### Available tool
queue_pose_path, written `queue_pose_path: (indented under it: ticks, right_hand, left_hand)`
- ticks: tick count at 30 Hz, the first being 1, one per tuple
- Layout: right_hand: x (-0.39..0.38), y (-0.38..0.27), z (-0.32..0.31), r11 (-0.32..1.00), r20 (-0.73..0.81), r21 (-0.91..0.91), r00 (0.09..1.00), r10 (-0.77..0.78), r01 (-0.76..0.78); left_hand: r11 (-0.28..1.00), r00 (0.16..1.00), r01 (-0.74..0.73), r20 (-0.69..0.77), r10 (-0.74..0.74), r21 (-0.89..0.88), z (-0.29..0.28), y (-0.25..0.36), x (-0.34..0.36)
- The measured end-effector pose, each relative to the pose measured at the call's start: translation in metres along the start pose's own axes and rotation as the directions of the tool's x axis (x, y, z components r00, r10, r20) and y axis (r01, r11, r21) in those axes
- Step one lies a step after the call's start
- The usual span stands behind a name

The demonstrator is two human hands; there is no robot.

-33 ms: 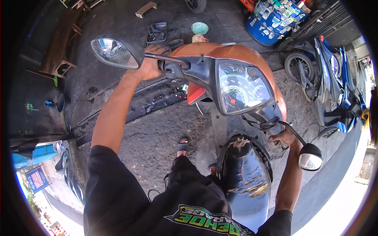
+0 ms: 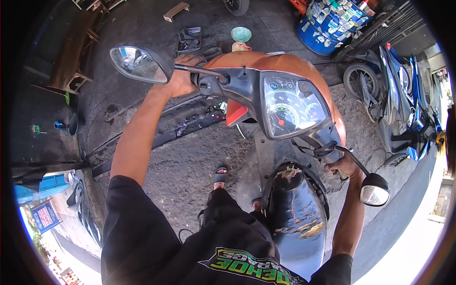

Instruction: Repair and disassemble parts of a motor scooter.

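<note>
I saw an orange scooter (image 2: 280, 64) standing in the middle of the view, directly below me. Its long axis ran from the torn black seat (image 2: 297, 216) near me up to the orange front cowl at the far end, tilted slightly so the nose pointed far and a little left. The handlebars crossed it from far left to near right, with the instrument cluster (image 2: 292, 107) facing up between them.

My left hand (image 2: 183, 78) was wrapped shut around the left grip (image 2: 202, 85), just beside the stalk of the left mirror (image 2: 137, 64). My right hand (image 2: 344, 166) was closed over the right grip, which it mostly hid, below the right mirror (image 2: 374, 194). A sandalled foot (image 2: 220, 178) rested on the ground left of the scooter.

The ground (image 2: 190, 161) was rough, stained grey concrete in open daylight, with a dark metal channel (image 2: 190, 126) running across it beneath the left bar. On the far left stood a wooden bench (image 2: 71, 59). On the far side sat a small teal bowl (image 2: 241, 34) on a stand; I could not tell what it held. At the far right was a blue drum (image 2: 332, 21) plastered with stickers, its contents out of sight. A blue motorcycle (image 2: 399, 95) was parked on the right, well apart from the scooter.
</note>
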State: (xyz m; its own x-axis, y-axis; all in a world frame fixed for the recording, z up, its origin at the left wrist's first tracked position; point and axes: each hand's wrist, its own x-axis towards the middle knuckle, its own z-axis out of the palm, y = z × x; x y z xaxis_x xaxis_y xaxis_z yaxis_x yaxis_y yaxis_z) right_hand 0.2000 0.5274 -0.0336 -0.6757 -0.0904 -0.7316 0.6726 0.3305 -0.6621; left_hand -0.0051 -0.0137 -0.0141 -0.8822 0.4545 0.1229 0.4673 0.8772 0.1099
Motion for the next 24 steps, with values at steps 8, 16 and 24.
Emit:
queue_pose_path:
  ticks: [8, 16, 24]
  right_hand:
    - [-0.010, -0.013, 0.017, 0.932, -0.243, -0.352, 0.970, -0.005, -0.084]
    - [-0.019, -0.013, 0.045, 0.791, -0.385, -0.589, 0.804, -0.453, 0.164]
    - [-0.019, -0.008, 0.066, 0.703, -0.628, -0.677, 0.669, -0.397, -0.218]
  left_hand:
    - [0.999, 1.000, 0.013, -0.020, -0.012, 0.034, 0.004, -0.001, -0.001]
    - [0.996, 0.984, 0.056, 0.164, -0.067, 0.067, -0.002, 0.001, 0.004]
    - [0.996, 0.987, 0.043, 0.150, -0.055, 0.078, 0.000, -0.003, 0.002]
